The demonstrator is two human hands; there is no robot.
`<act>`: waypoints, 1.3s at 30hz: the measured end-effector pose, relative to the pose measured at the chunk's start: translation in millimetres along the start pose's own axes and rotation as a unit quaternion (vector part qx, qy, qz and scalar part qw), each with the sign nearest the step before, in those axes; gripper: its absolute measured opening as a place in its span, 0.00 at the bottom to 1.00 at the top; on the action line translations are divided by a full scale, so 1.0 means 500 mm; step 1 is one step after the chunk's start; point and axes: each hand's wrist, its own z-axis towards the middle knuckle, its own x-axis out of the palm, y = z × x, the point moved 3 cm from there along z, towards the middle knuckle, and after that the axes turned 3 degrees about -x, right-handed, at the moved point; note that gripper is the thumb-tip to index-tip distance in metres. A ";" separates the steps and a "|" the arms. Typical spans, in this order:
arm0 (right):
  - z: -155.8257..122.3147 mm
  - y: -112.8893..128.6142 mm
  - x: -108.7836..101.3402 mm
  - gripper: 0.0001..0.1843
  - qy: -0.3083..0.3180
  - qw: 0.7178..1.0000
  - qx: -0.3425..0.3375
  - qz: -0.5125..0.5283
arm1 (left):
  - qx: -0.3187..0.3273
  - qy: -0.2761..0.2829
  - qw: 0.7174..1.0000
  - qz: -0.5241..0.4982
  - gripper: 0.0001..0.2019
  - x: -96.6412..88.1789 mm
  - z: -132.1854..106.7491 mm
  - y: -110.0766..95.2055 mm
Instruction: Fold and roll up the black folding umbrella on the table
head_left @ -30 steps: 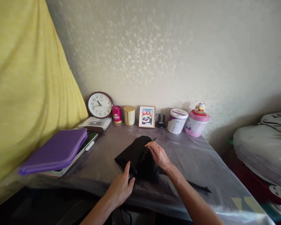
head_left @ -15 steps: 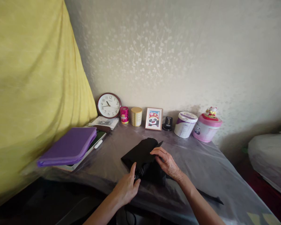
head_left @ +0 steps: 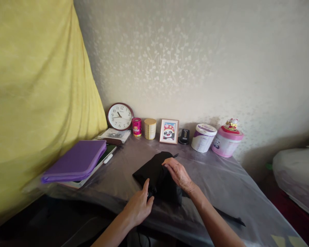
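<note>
A folded black cloth item [head_left: 154,173] lies in the middle of a table covered with clear plastic sheet [head_left: 221,181]. My left hand [head_left: 140,206] rests at its near edge, fingers curled, thumb and forefinger pressed on the black fabric. My right hand [head_left: 179,175] lies on top of the cloth near its far right corner, fingers bent and pinching the fabric. A thin black strap [head_left: 229,218] trails off to the right under my right forearm.
Along the wall stand a round clock [head_left: 120,116], a pink tin [head_left: 136,127], a yellow tin [head_left: 150,128], a panda picture frame [head_left: 169,131], a small black device [head_left: 184,136], a white tub [head_left: 203,138] and a pink tub [head_left: 227,141]. A purple folder [head_left: 76,161] lies left; yellow curtain behind it.
The view swung to the right and then steadied. My right hand slid slightly back over the cloth, covering the black tip at its far corner. My left hand stays at the near edge.
</note>
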 end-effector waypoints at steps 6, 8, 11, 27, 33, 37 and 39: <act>0.039 -0.002 0.073 0.13 0.041 0.996 -0.041 -0.061 | 0.041 -0.042 0.995 0.075 0.31 0.031 0.011 0.007; 0.042 -0.008 0.098 0.12 0.050 0.993 -0.051 -0.090 | 0.043 -0.049 0.994 0.090 0.31 0.037 0.011 0.007; 0.042 -0.016 0.124 0.11 0.067 0.989 -0.062 -0.119 | 0.040 -0.056 0.993 0.096 0.31 0.040 0.006 0.002; 0.032 -0.013 0.129 0.09 0.084 0.989 -0.045 -0.113 | 0.065 -0.041 0.988 0.136 0.28 0.037 0.007 -0.007; -0.049 0.007 0.080 0.12 -0.038 0.992 0.053 -0.108 | 0.073 -0.062 0.988 0.123 0.29 0.041 0.005 -0.004; -0.061 -0.043 0.096 0.15 -0.028 0.983 0.077 -0.161 | 0.057 -0.063 0.991 0.107 0.32 0.042 0.006 -0.003; -0.041 -0.083 0.109 0.16 -0.020 0.978 0.096 -0.183 | 0.052 -0.059 0.991 0.106 0.32 0.042 0.006 -0.004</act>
